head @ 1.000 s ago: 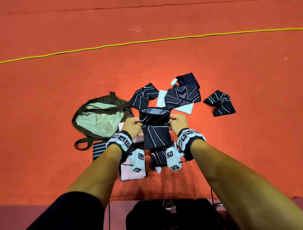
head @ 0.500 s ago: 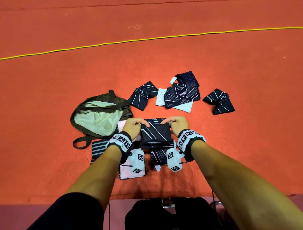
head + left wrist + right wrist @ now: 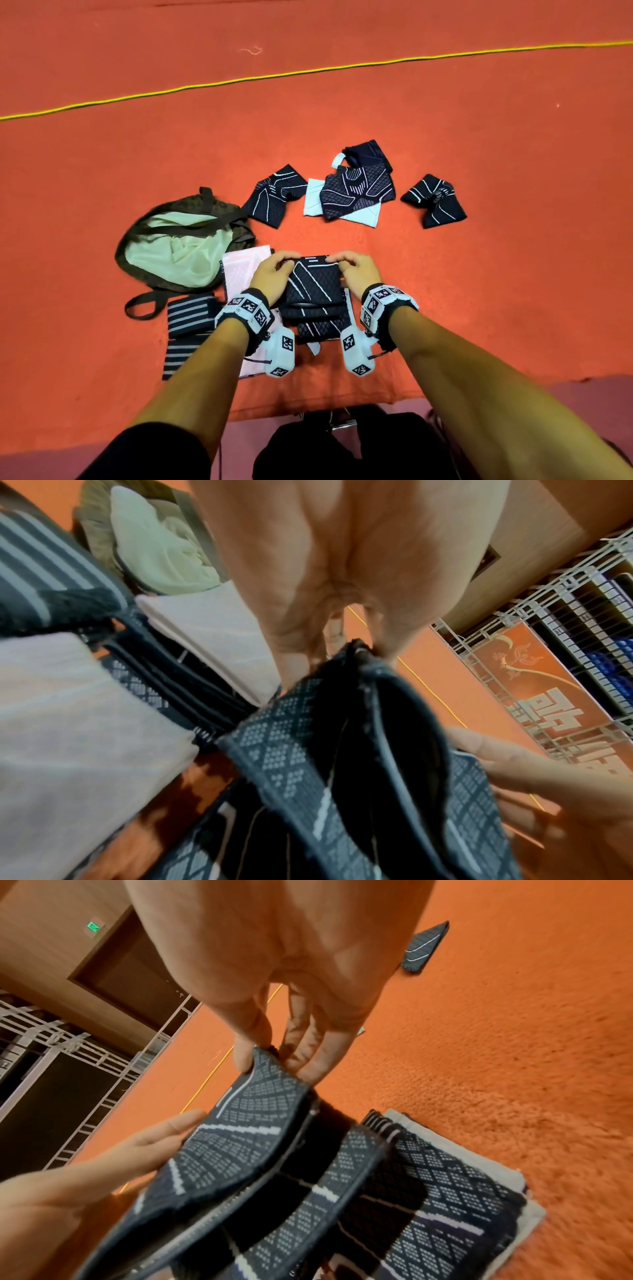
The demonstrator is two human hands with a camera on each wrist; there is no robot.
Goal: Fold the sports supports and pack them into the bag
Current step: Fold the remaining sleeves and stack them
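Observation:
A dark patterned sports support [image 3: 313, 284] [image 3: 346, 753] [image 3: 240, 1137] is doubled over and held just above a stack of folded supports [image 3: 320, 327]. My left hand [image 3: 274, 274] [image 3: 342, 647] pinches its far left corner between thumb and fingers. My right hand [image 3: 356, 270] [image 3: 277, 1058] pinches the far right corner the same way. The olive bag [image 3: 144, 240] lies open on the left, its pale green lining showing.
Unfolded dark supports [image 3: 274, 195] [image 3: 356, 192] [image 3: 433, 202] lie on the red carpet beyond my hands. Pink folded pieces [image 3: 245, 274] and grey striped bands [image 3: 188, 313] lie beside the bag. A yellow cord [image 3: 308, 70] crosses the far carpet.
The far half of the support, raised a second ago, has been brought towards me and laid over the near half. Both hands kept their hold on the corners.

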